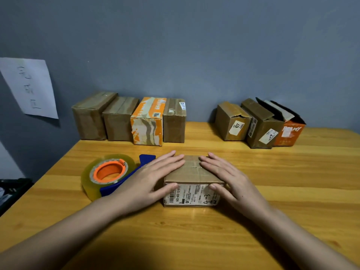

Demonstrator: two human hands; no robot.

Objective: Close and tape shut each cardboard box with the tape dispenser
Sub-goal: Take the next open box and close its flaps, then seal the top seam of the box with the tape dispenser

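A small cardboard box (191,180) sits on the wooden bench (253,221) roughly midway across it and nearer the front edge than the back, its flaps folded down flat and its labelled side facing the person. Both hands lie on this box with straight fingers, gripping nothing: the left hand (150,179) covers the left part of the top, its fingers reaching toward the seam in the middle and its thumb pressed against the front face by the label; the right hand (231,178) mirrors it on the right part, fingers pointing inward and thumb on the upper front edge. The fingertips of the two hands nearly meet over the seam but stay apart. Just beside the left hand, toward the left edge of the bench, lies the tape dispenser (109,175), blue with an orange hub and a thick roll of clear tape; the left wrist passes in front of its handle, and whether they touch cannot be told. Along the back edge, against the grey wall (194,45), stand two groups of boxes. The left group (128,118) is four closed boxes set side by side, three brown and one orange and white. The right group (259,123), well apart from it toward the back right corner, is three boxes with their top flaps loose or standing up, the last one orange. A sheet of paper (29,86) with handwriting is stuck to the wall at the left.
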